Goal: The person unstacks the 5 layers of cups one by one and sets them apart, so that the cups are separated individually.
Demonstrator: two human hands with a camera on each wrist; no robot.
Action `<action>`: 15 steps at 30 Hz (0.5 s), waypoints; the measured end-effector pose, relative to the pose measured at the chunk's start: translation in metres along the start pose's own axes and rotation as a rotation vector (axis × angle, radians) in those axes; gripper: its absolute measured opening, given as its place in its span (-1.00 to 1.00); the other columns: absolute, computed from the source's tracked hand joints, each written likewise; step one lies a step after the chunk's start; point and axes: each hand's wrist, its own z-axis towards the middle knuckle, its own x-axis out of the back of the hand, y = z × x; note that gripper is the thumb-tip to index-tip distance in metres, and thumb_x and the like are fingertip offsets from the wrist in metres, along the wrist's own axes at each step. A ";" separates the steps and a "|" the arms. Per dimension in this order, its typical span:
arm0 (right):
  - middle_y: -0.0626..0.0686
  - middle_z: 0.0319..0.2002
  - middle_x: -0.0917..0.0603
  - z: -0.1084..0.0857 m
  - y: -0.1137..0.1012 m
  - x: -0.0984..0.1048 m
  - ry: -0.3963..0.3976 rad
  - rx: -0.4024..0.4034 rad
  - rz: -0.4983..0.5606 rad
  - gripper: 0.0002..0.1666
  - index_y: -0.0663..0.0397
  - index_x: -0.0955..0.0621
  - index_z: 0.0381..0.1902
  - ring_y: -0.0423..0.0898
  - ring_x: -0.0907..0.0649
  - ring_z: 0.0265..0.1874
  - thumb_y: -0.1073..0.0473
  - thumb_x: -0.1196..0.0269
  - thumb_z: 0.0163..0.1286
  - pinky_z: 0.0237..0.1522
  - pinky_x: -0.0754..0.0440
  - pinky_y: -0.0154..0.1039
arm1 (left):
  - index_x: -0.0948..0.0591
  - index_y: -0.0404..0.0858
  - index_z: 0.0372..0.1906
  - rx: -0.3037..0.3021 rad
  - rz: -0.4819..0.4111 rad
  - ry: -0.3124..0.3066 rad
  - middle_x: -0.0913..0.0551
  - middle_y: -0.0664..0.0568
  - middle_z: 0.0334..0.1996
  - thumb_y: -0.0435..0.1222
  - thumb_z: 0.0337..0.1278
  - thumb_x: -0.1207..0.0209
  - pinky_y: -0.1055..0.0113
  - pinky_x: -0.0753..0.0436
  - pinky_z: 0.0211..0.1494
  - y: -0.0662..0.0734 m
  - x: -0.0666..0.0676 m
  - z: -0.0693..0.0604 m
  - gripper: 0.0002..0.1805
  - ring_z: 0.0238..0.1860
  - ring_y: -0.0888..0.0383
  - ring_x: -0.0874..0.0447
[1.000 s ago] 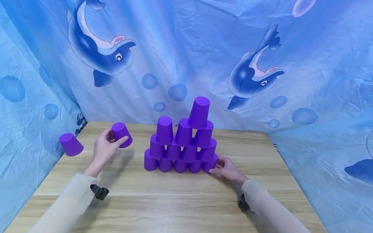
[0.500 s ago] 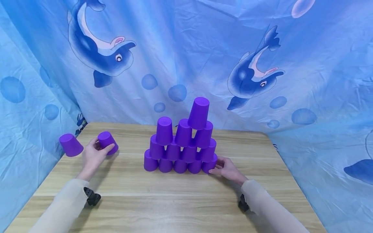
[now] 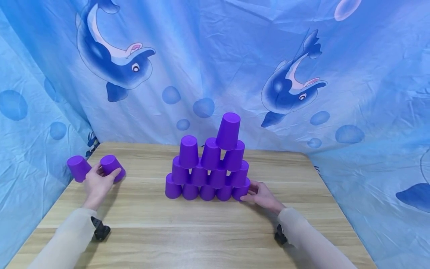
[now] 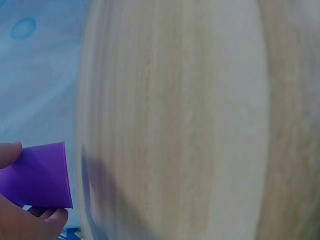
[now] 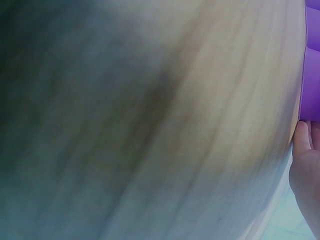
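My left hand (image 3: 97,185) holds an upside-down purple cup (image 3: 112,167) between thumb and fingers at the table's left; in the left wrist view the cup (image 4: 40,177) is between the left hand's (image 4: 25,217) fingertips. Just left of that hand stands another purple cup (image 3: 78,169), partly hidden by it. A stepped stack of inverted purple cups (image 3: 199,175) stands mid-table, with one cup (image 3: 228,131) at its top right. My right hand (image 3: 263,196) has thumb and fingers around the rightmost bottom cup (image 3: 239,190); the right wrist view shows the right hand (image 5: 306,165) against a cup (image 5: 311,87).
The wooden table (image 3: 188,239) carries the cups, and its left edge runs close by the leftmost cup. Blue curtains (image 3: 228,74) with dolphin prints hang behind and at both sides. Each wrist wears a black device.
My left hand has moved left with its cup, from between the stack and the leftmost cup to right beside that leftmost cup. The right hand and the stack have stayed in place.
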 end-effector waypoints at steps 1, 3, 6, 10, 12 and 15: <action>0.17 0.14 -0.55 0.000 0.000 0.000 0.003 -0.002 0.000 -0.25 0.27 -0.43 0.24 0.06 -0.51 0.14 0.30 -0.45 0.09 0.25 -0.35 -0.05 | -0.30 -0.45 0.33 0.002 0.005 0.004 -0.47 -0.46 0.10 -0.09 0.16 -0.27 -0.11 -0.44 0.15 0.000 0.000 0.001 -0.23 0.09 -0.31 -0.48; 0.18 0.14 -0.54 -0.001 -0.002 0.000 0.005 -0.009 0.005 -0.25 0.29 -0.43 0.25 0.07 -0.51 0.15 0.33 -0.44 0.09 0.25 -0.34 -0.04 | -0.30 -0.45 0.34 0.011 0.005 0.008 -0.46 -0.46 0.11 -0.10 0.16 -0.27 -0.11 -0.44 0.16 -0.002 0.000 0.002 -0.23 0.10 -0.31 -0.48; 0.21 0.13 -0.54 -0.003 -0.009 -0.001 0.001 -0.015 0.014 -0.26 0.33 -0.42 0.24 0.10 -0.51 0.14 0.37 -0.43 0.09 0.25 -0.33 -0.02 | -0.28 -0.45 0.34 0.028 0.003 0.010 -0.45 -0.46 0.12 -0.12 0.16 -0.27 -0.10 -0.42 0.18 -0.004 0.000 0.003 -0.24 0.12 -0.31 -0.46; 0.22 0.12 -0.55 -0.006 -0.020 -0.003 -0.016 -0.010 0.015 -0.29 0.38 -0.42 0.22 0.11 -0.52 0.13 0.39 -0.41 0.10 0.24 -0.35 0.00 | -0.27 -0.45 0.35 0.041 0.018 0.014 -0.43 -0.46 0.14 -0.12 0.17 -0.26 -0.12 -0.40 0.19 -0.007 0.001 0.005 -0.24 0.13 -0.33 -0.44; 0.22 0.11 -0.55 -0.006 -0.020 -0.003 -0.013 -0.010 0.016 -0.29 0.37 -0.43 0.22 0.11 -0.52 0.13 0.40 -0.41 0.10 0.24 -0.35 0.00 | -0.27 -0.45 0.35 0.039 0.027 0.010 -0.43 -0.46 0.14 -0.12 0.17 -0.25 -0.13 -0.40 0.19 -0.007 0.002 0.005 -0.24 0.13 -0.33 -0.44; 0.21 0.11 -0.56 -0.003 -0.012 -0.003 0.002 -0.011 0.025 -0.29 0.35 -0.44 0.22 0.11 -0.52 0.13 0.39 -0.42 0.09 0.24 -0.35 -0.01 | -0.26 -0.45 0.36 0.038 0.032 -0.005 -0.42 -0.47 0.14 -0.10 0.18 -0.24 -0.15 -0.39 0.19 -0.009 0.003 0.006 -0.23 0.13 -0.34 -0.43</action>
